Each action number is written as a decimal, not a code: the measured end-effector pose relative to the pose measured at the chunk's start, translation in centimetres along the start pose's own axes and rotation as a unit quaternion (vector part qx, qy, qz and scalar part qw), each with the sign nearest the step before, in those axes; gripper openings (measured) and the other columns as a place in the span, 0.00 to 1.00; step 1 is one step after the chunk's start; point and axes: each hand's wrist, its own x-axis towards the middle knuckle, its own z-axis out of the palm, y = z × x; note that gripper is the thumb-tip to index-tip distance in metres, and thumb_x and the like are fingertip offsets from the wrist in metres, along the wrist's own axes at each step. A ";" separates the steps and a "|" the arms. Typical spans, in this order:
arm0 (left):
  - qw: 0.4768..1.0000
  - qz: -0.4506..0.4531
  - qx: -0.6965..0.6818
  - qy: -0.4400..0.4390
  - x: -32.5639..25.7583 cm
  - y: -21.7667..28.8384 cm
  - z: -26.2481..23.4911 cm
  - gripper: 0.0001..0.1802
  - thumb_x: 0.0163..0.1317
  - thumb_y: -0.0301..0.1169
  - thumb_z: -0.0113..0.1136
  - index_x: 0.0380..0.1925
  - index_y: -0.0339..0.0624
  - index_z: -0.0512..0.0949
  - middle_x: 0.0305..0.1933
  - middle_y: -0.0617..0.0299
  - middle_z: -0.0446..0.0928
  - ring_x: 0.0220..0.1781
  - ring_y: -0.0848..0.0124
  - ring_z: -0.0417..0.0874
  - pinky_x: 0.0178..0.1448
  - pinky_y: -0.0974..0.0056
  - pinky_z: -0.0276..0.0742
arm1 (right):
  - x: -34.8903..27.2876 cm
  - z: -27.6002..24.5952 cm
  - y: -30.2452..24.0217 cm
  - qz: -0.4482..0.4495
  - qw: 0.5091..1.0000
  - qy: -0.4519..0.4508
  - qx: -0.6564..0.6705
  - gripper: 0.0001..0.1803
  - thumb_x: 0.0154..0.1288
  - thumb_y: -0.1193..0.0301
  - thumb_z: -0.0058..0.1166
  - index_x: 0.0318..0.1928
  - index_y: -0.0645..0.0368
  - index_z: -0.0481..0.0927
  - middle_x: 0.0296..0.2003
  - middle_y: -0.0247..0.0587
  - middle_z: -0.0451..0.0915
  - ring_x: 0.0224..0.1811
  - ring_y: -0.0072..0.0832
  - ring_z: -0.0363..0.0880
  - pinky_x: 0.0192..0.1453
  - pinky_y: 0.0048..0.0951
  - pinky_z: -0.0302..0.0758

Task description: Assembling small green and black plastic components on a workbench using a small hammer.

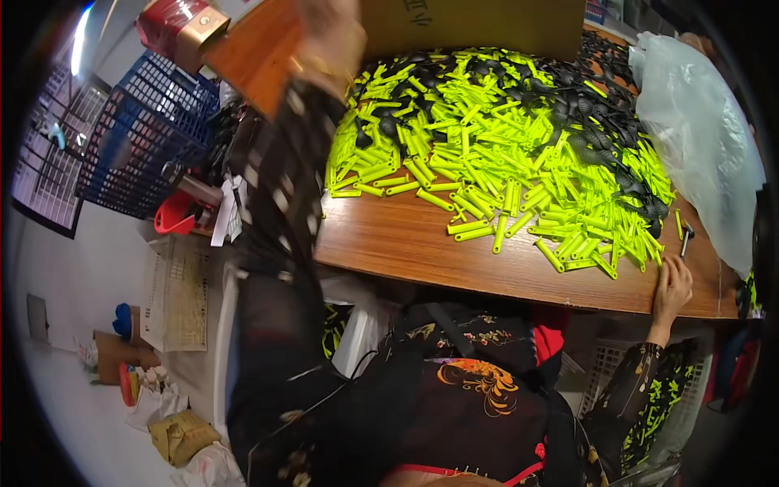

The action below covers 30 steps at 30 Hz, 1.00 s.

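Lime-green sticks point(495, 146) lie left of my right hand's point(673, 287) fingers, a black-headed tool point(687, 234) just beyond, a plastic bag point(698, 134) farther off; whether either those fingers or my blurred left hand's point(331, 40) pinch anything, I cannot tell.

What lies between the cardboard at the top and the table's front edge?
In the head view, a heap of lime-green sticks mixed with black pieces, then a bare strip of wooden tabletop.

The top edge cuts off the blurred left hand point(331, 39) and brown carton point(479, 31).
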 end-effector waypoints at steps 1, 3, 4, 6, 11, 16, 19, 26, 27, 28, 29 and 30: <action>0.966 -0.162 -0.038 -0.197 -2.4 -4.8 -3.1 0.13 0.77 0.38 0.62 0.56 0.50 0.84 0.40 0.68 0.80 0.43 0.71 0.79 0.49 0.61 0.75 | 0.4 -0.8 -1.9 -0.021 0.999 -0.039 0.001 0.15 0.79 0.62 0.60 0.60 0.49 0.89 0.61 0.39 0.86 0.68 0.41 0.78 0.70 0.46 0.73; 0.937 -0.233 -0.050 -0.255 -16.5 -7.9 5.0 0.14 0.71 0.30 0.68 0.52 0.34 0.88 0.46 0.61 0.89 0.53 0.68 0.88 0.65 0.61 0.80 | -0.5 -2.6 0.4 -0.033 0.999 -0.041 -0.006 0.13 0.75 0.64 0.63 0.56 0.51 0.89 0.57 0.39 0.87 0.66 0.41 0.79 0.69 0.46 0.72; 0.942 -0.089 0.124 -0.299 -20.7 -10.0 4.6 0.13 0.72 0.30 0.67 0.51 0.33 0.87 0.49 0.59 0.88 0.55 0.67 0.87 0.66 0.61 0.79 | 0.5 -2.8 0.4 -0.068 0.997 -0.029 0.028 0.11 0.71 0.65 0.66 0.51 0.53 0.90 0.53 0.39 0.88 0.64 0.42 0.80 0.68 0.47 0.72; 0.911 -0.163 0.125 -0.358 -25.9 -9.6 5.8 0.10 0.69 0.30 0.67 0.47 0.40 0.88 0.49 0.53 0.89 0.58 0.59 0.89 0.65 0.56 0.80 | 2.2 -4.1 -2.2 -0.078 0.994 -0.060 0.040 0.08 0.64 0.68 0.70 0.42 0.54 0.87 0.44 0.39 0.87 0.58 0.43 0.82 0.66 0.50 0.70; 0.885 -0.124 0.161 -0.418 -26.6 -8.7 9.7 0.11 0.69 0.31 0.67 0.48 0.43 0.88 0.52 0.50 0.88 0.58 0.52 0.88 0.65 0.54 0.81 | 4.6 -4.3 -4.0 -0.055 0.985 -0.140 0.088 0.07 0.64 0.71 0.69 0.37 0.54 0.81 0.37 0.39 0.84 0.53 0.42 0.82 0.64 0.49 0.68; 0.815 -0.092 0.198 -0.537 -27.0 -11.0 14.2 0.16 0.68 0.35 0.69 0.55 0.44 0.86 0.55 0.49 0.86 0.59 0.47 0.86 0.65 0.50 0.81 | 4.8 -2.7 -4.0 -0.017 0.980 -0.121 0.154 0.09 0.68 0.71 0.66 0.38 0.57 0.77 0.39 0.44 0.85 0.46 0.44 0.84 0.59 0.48 0.73; 0.838 -0.080 0.218 -0.494 -27.3 -12.7 15.9 0.15 0.67 0.34 0.69 0.53 0.46 0.86 0.53 0.51 0.86 0.60 0.49 0.86 0.66 0.50 0.80 | 6.4 -2.1 -7.0 0.085 0.912 -0.114 0.385 0.08 0.76 0.72 0.63 0.46 0.62 0.78 0.41 0.43 0.88 0.39 0.35 0.90 0.47 0.38 0.81; 0.777 -0.062 0.452 -0.434 -25.5 -19.8 16.4 0.30 0.70 0.46 0.69 0.69 0.51 0.78 0.78 0.48 0.69 0.86 0.44 0.58 0.86 0.25 0.44 | 7.3 -1.1 -11.1 0.122 0.854 -0.025 0.505 0.14 0.80 0.75 0.58 0.62 0.64 0.83 0.48 0.45 0.90 0.47 0.30 0.90 0.49 0.31 0.83; 0.764 -0.082 0.481 -0.423 -24.5 -20.7 15.7 0.32 0.70 0.49 0.68 0.70 0.51 0.77 0.78 0.47 0.69 0.86 0.44 0.58 0.85 0.24 0.43 | 7.1 -0.8 -11.0 0.103 0.882 -0.006 0.459 0.14 0.80 0.75 0.58 0.61 0.63 0.84 0.48 0.46 0.91 0.48 0.32 0.89 0.50 0.32 0.82; 0.750 -0.103 0.506 -0.413 -23.6 -21.6 15.0 0.34 0.71 0.52 0.66 0.72 0.51 0.76 0.79 0.46 0.68 0.86 0.43 0.58 0.85 0.24 0.43 | 6.8 -0.3 -10.8 0.084 0.908 0.014 0.410 0.13 0.80 0.74 0.58 0.60 0.63 0.85 0.47 0.46 0.91 0.49 0.34 0.89 0.50 0.33 0.82; 0.744 -0.137 0.516 -0.402 -23.0 -22.6 14.7 0.37 0.72 0.58 0.62 0.74 0.51 0.75 0.81 0.45 0.66 0.86 0.44 0.57 0.85 0.23 0.41 | 6.3 0.4 -10.3 0.110 0.896 0.010 0.431 0.13 0.80 0.75 0.58 0.59 0.62 0.85 0.47 0.45 0.91 0.51 0.37 0.87 0.51 0.35 0.81; 0.747 -0.175 0.493 -0.410 -22.1 -24.1 14.2 0.40 0.74 0.63 0.56 0.74 0.48 0.74 0.83 0.47 0.64 0.86 0.44 0.58 0.85 0.23 0.43 | 6.1 0.3 -10.2 0.110 0.896 0.009 0.429 0.13 0.80 0.75 0.58 0.59 0.62 0.85 0.47 0.45 0.91 0.51 0.37 0.87 0.51 0.35 0.81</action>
